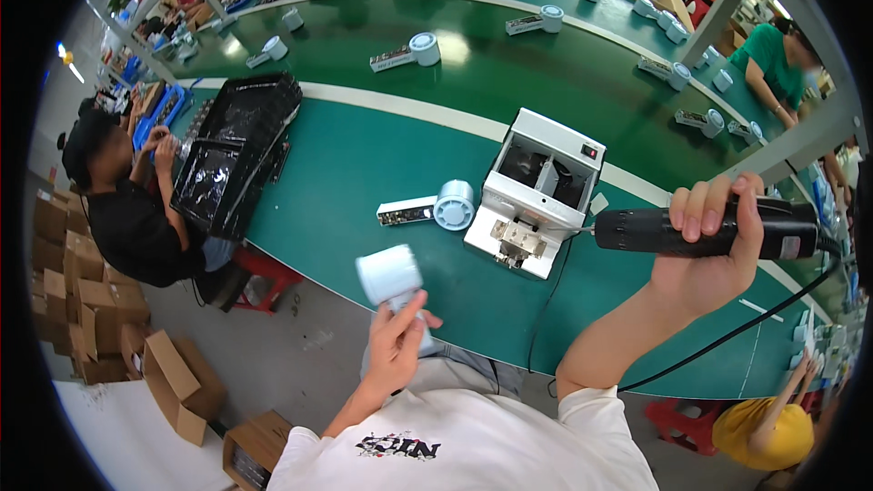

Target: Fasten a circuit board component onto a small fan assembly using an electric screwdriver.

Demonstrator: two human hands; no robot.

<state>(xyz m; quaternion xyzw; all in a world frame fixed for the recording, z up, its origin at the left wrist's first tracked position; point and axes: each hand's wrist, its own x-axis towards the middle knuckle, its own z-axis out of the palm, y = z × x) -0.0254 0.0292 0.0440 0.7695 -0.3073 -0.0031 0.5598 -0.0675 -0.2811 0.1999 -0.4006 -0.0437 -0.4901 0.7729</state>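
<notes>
My left hand (396, 347) is closed round the handle of a light-blue handheld fan (389, 274), held up near the bench's front edge with its round head toward the far side. In my right hand (714, 232) is a black electric screwdriver (632, 231), lying almost level, its bit pointing left. The bit tip is at the front part of a white screw feeder (529, 184); whether it touches a screw is too small to tell. On the bench left of the feeder lies another light-blue fan (453, 206), its handle open with a circuit board showing.
A green conveyor belt (336, 32) crosses behind, carrying several fans. Black trays (232, 150) stand at the left beside a seated co-worker (127, 191). The screwdriver's black cable (727, 323) loops at the right. Cardboard boxes (177, 382) sit on the floor at left.
</notes>
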